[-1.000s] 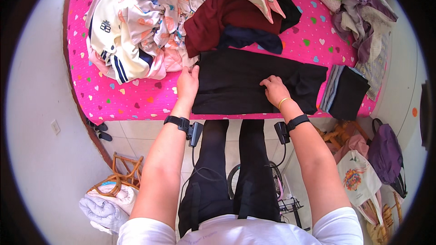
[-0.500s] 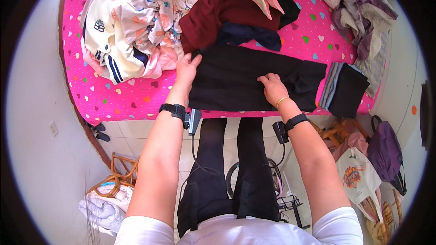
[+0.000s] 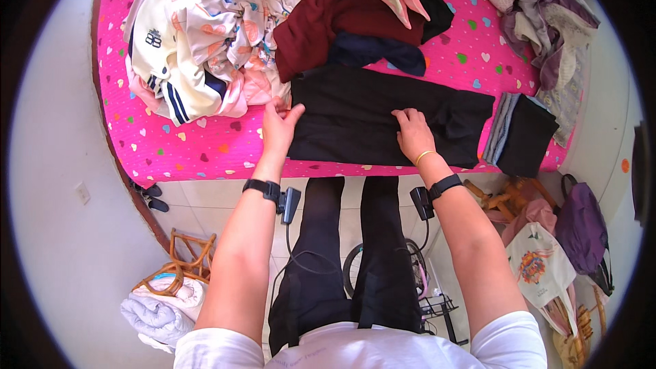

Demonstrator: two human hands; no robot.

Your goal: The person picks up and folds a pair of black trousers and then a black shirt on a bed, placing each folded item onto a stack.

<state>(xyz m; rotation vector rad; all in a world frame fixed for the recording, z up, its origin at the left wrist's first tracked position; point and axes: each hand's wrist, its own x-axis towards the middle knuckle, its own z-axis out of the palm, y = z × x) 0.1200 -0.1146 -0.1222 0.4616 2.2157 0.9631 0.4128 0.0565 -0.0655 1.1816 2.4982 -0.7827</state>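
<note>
A long black garment (image 3: 348, 119), folded into a rough rectangle, lies near the front edge of the bed. It looks like trousers, though I cannot tell for certain. At its left end is my left hand (image 3: 280, 130), thumb and fingers apart, the thumb touching the cloth's edge. My right hand (image 3: 413, 137) rests on the right half of the garment, palm down with fingers loosely bent and holding nothing. Just to the right lies a small folded stack, a grey garment (image 3: 500, 128) beside a black one (image 3: 527, 138).
A pink heart-patterned bedspread (image 3: 198, 150) covers the bed. Piled at the far left are a cream garment (image 3: 164, 55) and printed clothes; a maroon garment (image 3: 342, 17) and a navy piece (image 3: 376, 53) lie behind the black one. Purple-grey fabric (image 3: 547, 34) is heaped at far right.
My left hand has shifted slightly down along the garment's left edge, and its thumb and fingers have spread apart. My right hand stays on the cloth.
</note>
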